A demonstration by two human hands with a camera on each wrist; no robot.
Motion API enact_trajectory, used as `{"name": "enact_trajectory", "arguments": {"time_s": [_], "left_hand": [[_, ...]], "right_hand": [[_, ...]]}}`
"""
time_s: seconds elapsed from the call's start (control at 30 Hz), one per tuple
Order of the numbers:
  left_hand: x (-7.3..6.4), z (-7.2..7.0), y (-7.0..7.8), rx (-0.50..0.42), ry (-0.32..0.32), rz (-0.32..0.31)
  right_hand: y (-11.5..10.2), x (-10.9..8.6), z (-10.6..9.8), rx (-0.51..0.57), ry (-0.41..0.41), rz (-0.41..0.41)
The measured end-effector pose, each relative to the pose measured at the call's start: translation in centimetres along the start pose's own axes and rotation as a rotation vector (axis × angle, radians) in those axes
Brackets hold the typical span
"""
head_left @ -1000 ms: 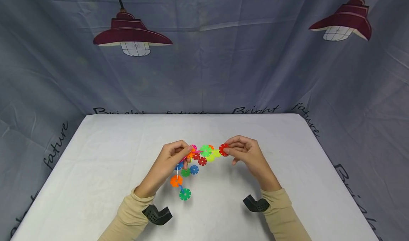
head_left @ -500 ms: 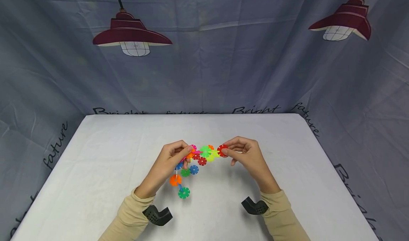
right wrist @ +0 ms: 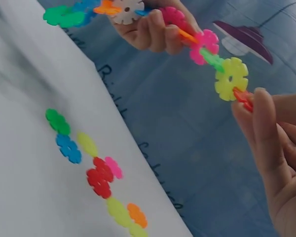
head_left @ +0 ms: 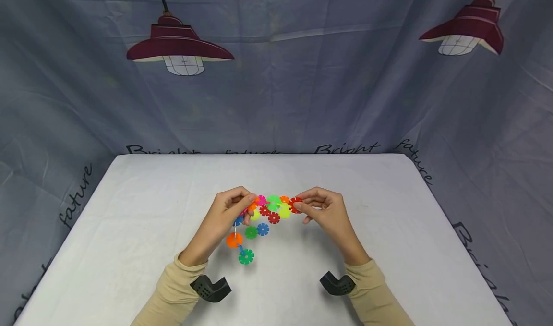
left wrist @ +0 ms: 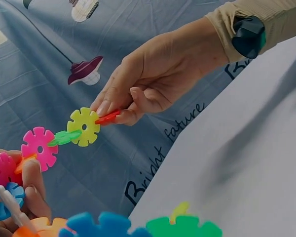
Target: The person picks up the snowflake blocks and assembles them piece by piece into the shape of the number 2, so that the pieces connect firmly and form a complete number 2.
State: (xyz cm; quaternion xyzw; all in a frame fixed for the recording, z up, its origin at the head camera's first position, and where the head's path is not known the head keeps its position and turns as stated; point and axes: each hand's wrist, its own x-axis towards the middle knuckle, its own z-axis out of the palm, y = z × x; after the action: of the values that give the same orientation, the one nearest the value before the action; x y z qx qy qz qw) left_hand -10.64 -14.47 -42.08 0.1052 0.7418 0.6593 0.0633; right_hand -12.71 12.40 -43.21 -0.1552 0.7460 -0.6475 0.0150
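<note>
A chain of notched plastic snowflake discs is stretched between my hands above the table. My left hand (head_left: 222, 215) holds it around an orange disc (left wrist: 28, 159) and pink ones. Below that hand dangles the rest of the chain, with a white disc (right wrist: 130, 19), an orange disc (head_left: 234, 240) and a green disc (head_left: 246, 257) at its end. My right hand (head_left: 325, 210) pinches a red disc (right wrist: 243, 98) between thumb and fingers. That red disc meets the edge of a yellow disc (left wrist: 91, 134), which is joined through a light green disc (left wrist: 63, 138) to a pink disc (left wrist: 32, 142).
Several loose discs lie on the white table (head_left: 371, 182) beneath the chain, among them a green disc (right wrist: 57, 121), a blue disc (right wrist: 68, 148), a red disc (right wrist: 98, 183) and an orange disc (right wrist: 137, 215). A grey printed curtain (head_left: 276, 100) hangs behind the table.
Both hands have shifted a little left, the right one further, so they are slightly closer together. The dangling chain end has moved left and up with them. Both grips stay the same.
</note>
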Motion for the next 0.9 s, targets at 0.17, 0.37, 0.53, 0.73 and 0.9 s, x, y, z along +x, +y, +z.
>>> {"name": "enact_trajectory", "arguments": {"time_s": [0.17,0.37,0.53,0.73,0.9], "left_hand": [[0.0,-0.3,0.1,-0.002,0.004,-0.005],[-0.1,-0.3,0.2,-0.034,-0.007,-0.021],[-0.1,-0.2,0.3,-0.034,-0.016,-0.017],[-0.1,-0.3,0.1,-0.032,-0.012,-0.011],[0.0,-0.1,0.1,-0.044,-0.012,-0.008]], "right_hand": [[0.2,-0.1,0.7,0.015,0.048,0.006],[0.4,-0.1,1.3,0.030,0.105,-0.017],[0.3,-0.1,1.5,0.067,0.138,-0.029],[0.3,0.0,1.4,0.064,0.107,-0.011],[0.3,0.0,1.0,0.041,0.105,-0.029]]}}
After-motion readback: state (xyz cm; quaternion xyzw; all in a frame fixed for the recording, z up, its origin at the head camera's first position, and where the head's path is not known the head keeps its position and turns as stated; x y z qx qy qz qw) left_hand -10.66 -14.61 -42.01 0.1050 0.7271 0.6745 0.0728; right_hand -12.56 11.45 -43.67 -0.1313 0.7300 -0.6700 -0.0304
